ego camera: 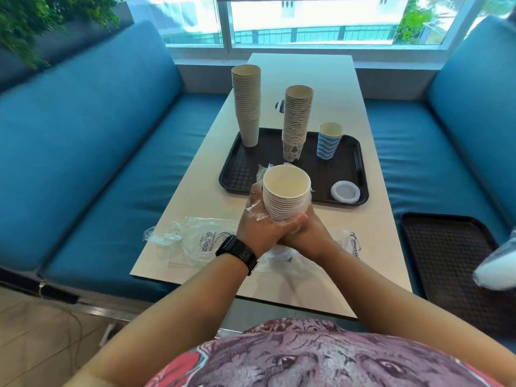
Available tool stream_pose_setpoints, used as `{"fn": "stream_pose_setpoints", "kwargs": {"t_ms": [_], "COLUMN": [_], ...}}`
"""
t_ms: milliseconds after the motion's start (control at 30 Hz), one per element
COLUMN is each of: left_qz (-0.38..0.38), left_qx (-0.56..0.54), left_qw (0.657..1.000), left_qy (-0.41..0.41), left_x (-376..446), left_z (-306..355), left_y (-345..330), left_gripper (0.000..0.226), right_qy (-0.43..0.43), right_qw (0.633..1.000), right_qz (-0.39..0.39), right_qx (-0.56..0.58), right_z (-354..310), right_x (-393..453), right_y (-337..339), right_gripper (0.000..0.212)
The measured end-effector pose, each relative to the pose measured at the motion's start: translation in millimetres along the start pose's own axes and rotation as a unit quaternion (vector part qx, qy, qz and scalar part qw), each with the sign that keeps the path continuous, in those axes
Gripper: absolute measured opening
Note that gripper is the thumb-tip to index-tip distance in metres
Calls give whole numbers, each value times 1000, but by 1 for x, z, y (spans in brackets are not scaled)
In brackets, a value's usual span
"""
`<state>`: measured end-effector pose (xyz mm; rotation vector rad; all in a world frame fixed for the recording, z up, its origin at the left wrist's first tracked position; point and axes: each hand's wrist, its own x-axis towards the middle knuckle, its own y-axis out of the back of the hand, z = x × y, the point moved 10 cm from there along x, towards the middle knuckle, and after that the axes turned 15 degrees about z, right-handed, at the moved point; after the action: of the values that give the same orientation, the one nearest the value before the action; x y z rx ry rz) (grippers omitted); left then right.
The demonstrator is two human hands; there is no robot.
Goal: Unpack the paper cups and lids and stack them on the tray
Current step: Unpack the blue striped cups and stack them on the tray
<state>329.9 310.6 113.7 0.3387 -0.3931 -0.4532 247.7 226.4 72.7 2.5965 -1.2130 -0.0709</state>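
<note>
Gripping a plastic-wrapped stack of white cups [284, 194] just before the tray [243, 174], left hand [255, 219] and right hand [304, 230] curl around it.

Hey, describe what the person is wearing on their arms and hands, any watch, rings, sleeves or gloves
Both forearms are bare, with no sleeves reaching them and no gloves. The left wrist carries a black digital watch with a rectangular case and a black strap. A thin ring shows on a finger of the left hand. The right hand and its wrist show no jewellery from this view.
</note>
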Motion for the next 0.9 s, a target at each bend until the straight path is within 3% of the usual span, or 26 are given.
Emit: {"fn": "stream_pose_setpoints", "kwargs": {"t_ms": [100, 167, 267, 367, 433, 533, 633, 767, 900], "left_qz": [-14, -21, -58, -85, -80, -67, -106, -131, -101], "left_qx": [18, 4, -17, 11, 6, -23, -11, 18, 33], "left_qw": [1000, 1000, 998, 996, 997, 997, 994, 991, 991], "left_qy": [-7, 13, 24, 0, 15, 21, 4, 30, -83], "left_x": [-3, -3, -5, -9, -13, -14, -14, -19, -16], "left_z": [-1, -5, -10, -12, -16, -17, -13, -25, 1], "left_y": [-1, -2, -8, -11, -11, -11, -18, -18, 2], "left_gripper": [92, 100, 92, 97, 100, 90, 84, 119, 142], "right_qy": [0, -10, -45, -55, -30, 3, 10, 13, -1], "right_qw": [999, 993, 981, 975, 981, 995, 997, 998, 999], "right_qz": [-36, -108, -189, -173, -159, -59, 23, 30, 15], "right_qx": [-21, -52, 19, 126, 108, 85, 75, 45, 37], "right_z": [1, -1, -17, -46, -58, -57, -45, -35, -22], "right_x": [-2, -3, 0, 5, 2, 3, 2, 2, 0], "right_y": [-2, -2, 12, 30, 25, 17, 20, 18, 13], "right_gripper": [106, 104, 98, 100, 102, 92, 84, 88, 89]}}
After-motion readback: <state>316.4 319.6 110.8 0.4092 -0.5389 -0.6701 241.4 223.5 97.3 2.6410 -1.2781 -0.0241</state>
